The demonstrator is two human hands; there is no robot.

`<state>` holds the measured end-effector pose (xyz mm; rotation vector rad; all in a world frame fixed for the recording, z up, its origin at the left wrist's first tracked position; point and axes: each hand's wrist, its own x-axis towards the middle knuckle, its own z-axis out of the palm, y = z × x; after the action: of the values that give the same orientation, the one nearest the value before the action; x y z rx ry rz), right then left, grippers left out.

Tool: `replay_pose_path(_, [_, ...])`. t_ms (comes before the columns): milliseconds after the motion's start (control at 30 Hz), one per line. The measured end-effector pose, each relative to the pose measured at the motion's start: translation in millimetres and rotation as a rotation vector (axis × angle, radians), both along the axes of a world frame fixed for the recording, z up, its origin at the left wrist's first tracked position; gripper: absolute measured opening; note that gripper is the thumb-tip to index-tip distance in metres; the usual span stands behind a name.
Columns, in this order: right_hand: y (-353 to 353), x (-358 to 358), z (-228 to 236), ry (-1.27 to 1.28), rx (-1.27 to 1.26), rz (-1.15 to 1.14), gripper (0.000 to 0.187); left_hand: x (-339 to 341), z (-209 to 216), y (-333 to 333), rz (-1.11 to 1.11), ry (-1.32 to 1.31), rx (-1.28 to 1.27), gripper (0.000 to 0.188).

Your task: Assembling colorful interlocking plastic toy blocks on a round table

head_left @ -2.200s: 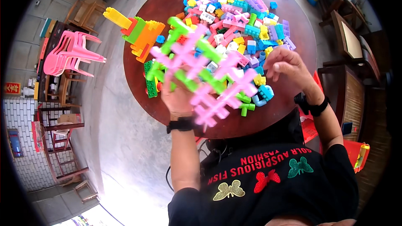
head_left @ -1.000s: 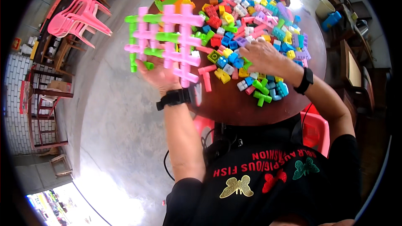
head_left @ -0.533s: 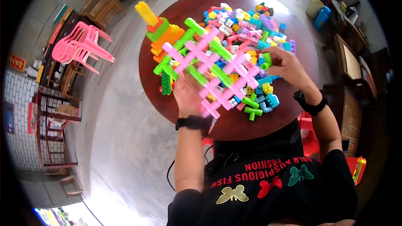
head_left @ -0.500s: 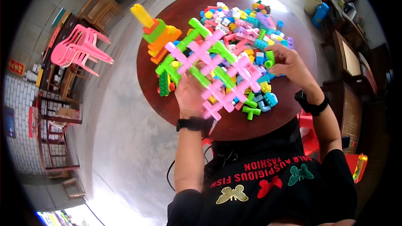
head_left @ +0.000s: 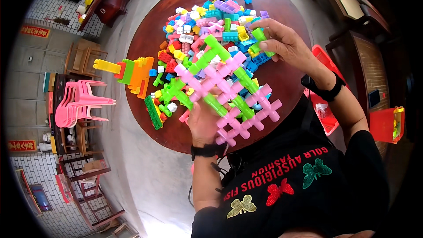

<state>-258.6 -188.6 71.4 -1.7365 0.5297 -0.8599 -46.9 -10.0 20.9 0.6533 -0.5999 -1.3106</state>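
Over the near part of the round table, my left hand (head_left: pixel 203 123) holds up a lattice (head_left: pixel 214 76) of pink cross-shaped and green tube connectors. The thumb shows at its lower left side, and the other fingers are mostly hidden behind it. To the right of the lattice and apart from it, my right hand (head_left: pixel 288 46) pinches a green tube connector (head_left: pixel 259 34) between thumb and fingers. Beyond the lattice lies a heap of mixed coloured building bricks (head_left: pixel 213 13), several blue ones close below my right hand.
The dark red round table (head_left: pixel 152 22) carries everything. An orange, green and yellow brick build (head_left: pixel 139 75) stands at its left edge, near a green brick strip (head_left: pixel 153 112). Pink plastic chairs (head_left: pixel 70 105) are at left; red baskets (head_left: pixel 325 114) stand at right, beside the table.
The view has turned, so the table and room appear rotated. Both hands keep their pieces; the green connector in my right hand now shows more fully, close to the heap's right side.
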Motion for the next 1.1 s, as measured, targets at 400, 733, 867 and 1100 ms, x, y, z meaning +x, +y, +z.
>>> replay_pose_path(400, [12,5,0,0.055,-0.091,0.010,0.030,3,-3,4,-0.072,0.008,0.035,0.075])
replay_pose_path(733, [18,6,2,0.049,-0.054,0.085,0.035,6,-7,6,-0.071,-0.003,0.026,0.069])
replay_pose_path(867, [18,4,3,0.080,0.155,0.133,0.034,6,-10,8,-0.063,0.007,0.074,0.058])
replay_pose_path(1100, [9,3,-7,0.077,0.226,0.184,0.041,3,-5,7,-0.022,-0.125,0.074,0.043])
